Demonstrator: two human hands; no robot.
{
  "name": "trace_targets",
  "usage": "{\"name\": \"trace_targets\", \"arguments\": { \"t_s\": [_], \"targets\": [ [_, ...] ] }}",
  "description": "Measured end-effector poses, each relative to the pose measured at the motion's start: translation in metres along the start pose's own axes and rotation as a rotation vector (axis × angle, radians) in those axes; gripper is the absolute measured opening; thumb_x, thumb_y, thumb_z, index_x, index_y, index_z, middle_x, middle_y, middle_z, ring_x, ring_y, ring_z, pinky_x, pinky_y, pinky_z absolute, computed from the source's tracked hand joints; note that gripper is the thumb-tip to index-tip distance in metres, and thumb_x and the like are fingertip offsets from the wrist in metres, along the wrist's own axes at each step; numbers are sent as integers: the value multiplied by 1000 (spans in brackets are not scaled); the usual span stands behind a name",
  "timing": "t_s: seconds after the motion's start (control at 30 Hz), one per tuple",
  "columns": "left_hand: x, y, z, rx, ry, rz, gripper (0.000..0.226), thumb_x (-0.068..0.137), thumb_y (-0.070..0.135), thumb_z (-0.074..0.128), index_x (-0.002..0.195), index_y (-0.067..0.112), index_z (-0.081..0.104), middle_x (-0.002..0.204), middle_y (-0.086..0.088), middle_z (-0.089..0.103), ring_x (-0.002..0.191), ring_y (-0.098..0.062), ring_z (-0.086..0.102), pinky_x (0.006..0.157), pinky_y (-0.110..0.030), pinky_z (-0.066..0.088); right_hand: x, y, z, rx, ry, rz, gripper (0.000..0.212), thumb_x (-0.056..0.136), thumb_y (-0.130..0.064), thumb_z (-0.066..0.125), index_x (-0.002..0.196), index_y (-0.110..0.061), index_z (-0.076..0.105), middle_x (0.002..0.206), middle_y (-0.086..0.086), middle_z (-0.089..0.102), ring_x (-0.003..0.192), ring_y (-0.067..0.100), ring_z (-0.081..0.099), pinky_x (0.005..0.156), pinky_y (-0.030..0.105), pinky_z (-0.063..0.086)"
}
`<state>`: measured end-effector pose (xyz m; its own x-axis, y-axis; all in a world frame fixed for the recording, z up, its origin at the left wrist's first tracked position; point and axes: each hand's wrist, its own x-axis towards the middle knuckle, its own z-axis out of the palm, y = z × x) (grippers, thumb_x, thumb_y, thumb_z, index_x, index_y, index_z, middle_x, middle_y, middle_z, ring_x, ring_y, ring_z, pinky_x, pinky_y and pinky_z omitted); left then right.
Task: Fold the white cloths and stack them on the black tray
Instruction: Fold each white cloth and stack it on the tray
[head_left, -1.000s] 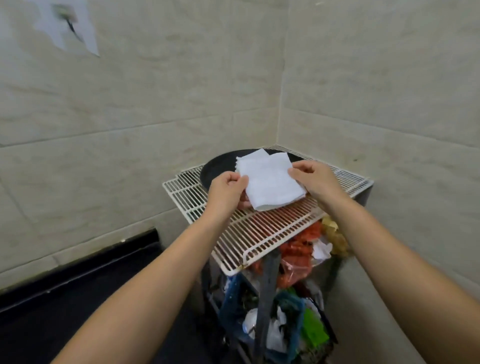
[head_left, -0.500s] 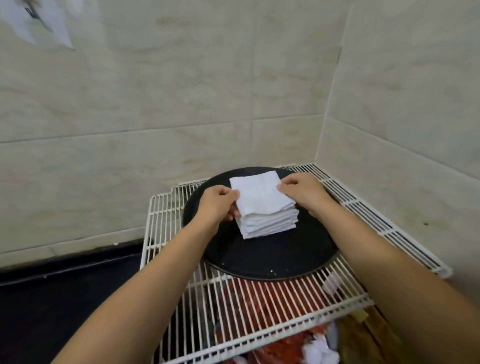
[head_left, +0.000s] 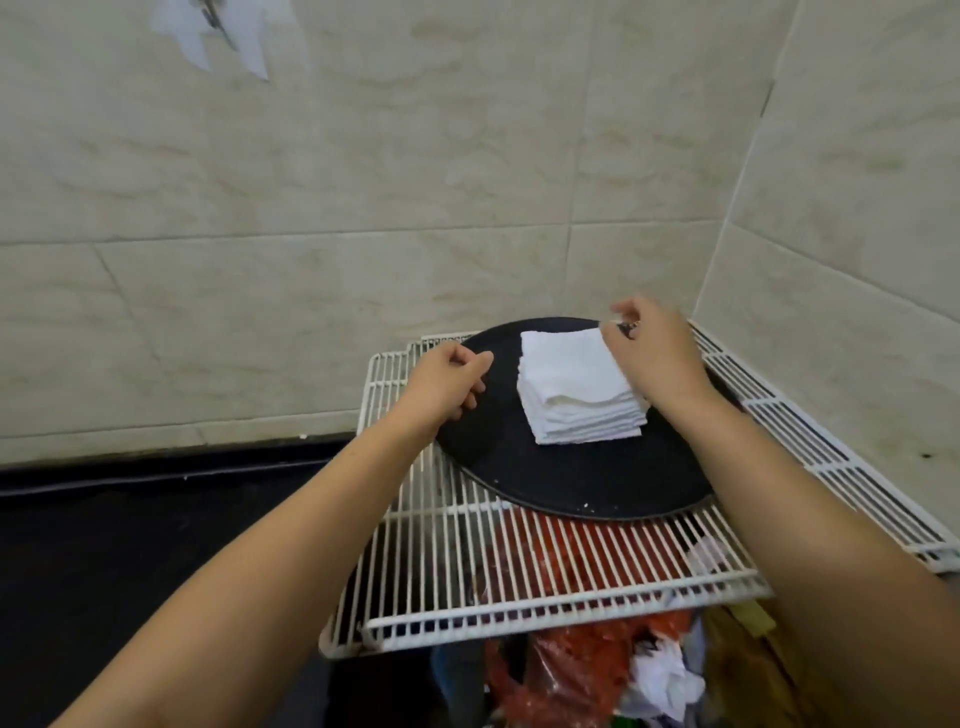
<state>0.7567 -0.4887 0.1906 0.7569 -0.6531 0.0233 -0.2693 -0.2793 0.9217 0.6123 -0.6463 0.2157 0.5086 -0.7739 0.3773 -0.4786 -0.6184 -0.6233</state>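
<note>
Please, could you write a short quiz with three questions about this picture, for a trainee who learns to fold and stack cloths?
1. True or false: the stack of folded white cloths lies on the black round tray.
2. What does the tray rest on?
A. a white wire rack
B. a wooden table
C. the floor
3. Fill in: the left hand holds ____.

Key
1. True. The stack sits on the tray, toward its far side.
2. A. The tray rests on the white wire rack, in the corner of the tiled walls.
3. Nothing. It hovers apart from the stack with fingers loosely curled. The right hand is at the stack's far right edge; whether it touches a cloth is not clear.
</note>
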Motion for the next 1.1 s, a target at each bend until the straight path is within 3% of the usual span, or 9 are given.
{"name": "trace_targets", "arguments": {
  "t_s": [0.2, 0.3, 0.4, 0.57, 0.73, 0.87, 1.1],
  "targets": [
    [-85, -53, -126, 66, 118, 86, 20, 96, 26, 52, 79, 15, 49, 64, 0, 57, 46, -9, 50, 39, -16, 34, -82, -138, 63, 36, -142, -341, 24, 92, -25, 50, 110, -15, 63, 114, 9, 58, 102, 27, 59, 92, 45, 46],
    [-154, -102, -213, 242, 246, 57, 19, 94, 28, 53, 82, 14, 55, 66, 0, 61, 55, -14, 53, 51, -24, 41, -156, -213, 124, 73, -281, -473, 23, 91, -26, 52, 107, -15, 65, 110, 10, 60, 101, 29, 59, 91, 45, 46],
    [-238, -158, -305, 453, 379, -57, 19, 93, 33, 54, 87, 17, 59, 75, 0, 65, 68, -17, 58, 64, -30, 44, -248, -285, 184, 143, -443, -590, 22, 93, -30, 50, 106, -19, 63, 109, 6, 59, 102, 26, 58, 92, 44, 46],
    [-381, -238, -427, 659, 535, -286, 19, 94, 35, 51, 95, 18, 60, 76, 6, 61, 76, -18, 60, 71, -34, 48, -403, -381, 266, 129, -688, -792, 28, 96, -35, 44, 116, -21, 58, 117, 1, 55, 111, 21, 52, 93, 39, 38],
    [-486, -305, -507, 751, 621, -508, 21, 94, 33, 50, 93, 16, 60, 91, -1, 63, 84, -20, 60, 74, -35, 49, -525, -453, 332, 108, -851, -931, 35, 98, -35, 42, 130, -22, 47, 127, 1, 51, 117, 21, 49, 95, 40, 39],
    [-540, -353, -550, 662, 734, -624, 20, 94, 30, 51, 88, 13, 59, 90, -7, 64, 86, -26, 59, 77, -41, 50, -587, -494, 375, 49, -913, -1099, 43, 98, -36, 40, 139, -22, 37, 133, 2, 47, 120, 22, 46, 96, 39, 38],
    [-563, -421, -641, 676, 719, -726, 18, 93, 33, 49, 95, 19, 61, 96, 0, 62, 92, -19, 58, 84, -40, 49, -624, -570, 474, -41, -1015, -1257, 41, 99, -37, 37, 137, -22, 37, 129, 2, 48, 117, 22, 47, 92, 37, 38]
  ]
}}
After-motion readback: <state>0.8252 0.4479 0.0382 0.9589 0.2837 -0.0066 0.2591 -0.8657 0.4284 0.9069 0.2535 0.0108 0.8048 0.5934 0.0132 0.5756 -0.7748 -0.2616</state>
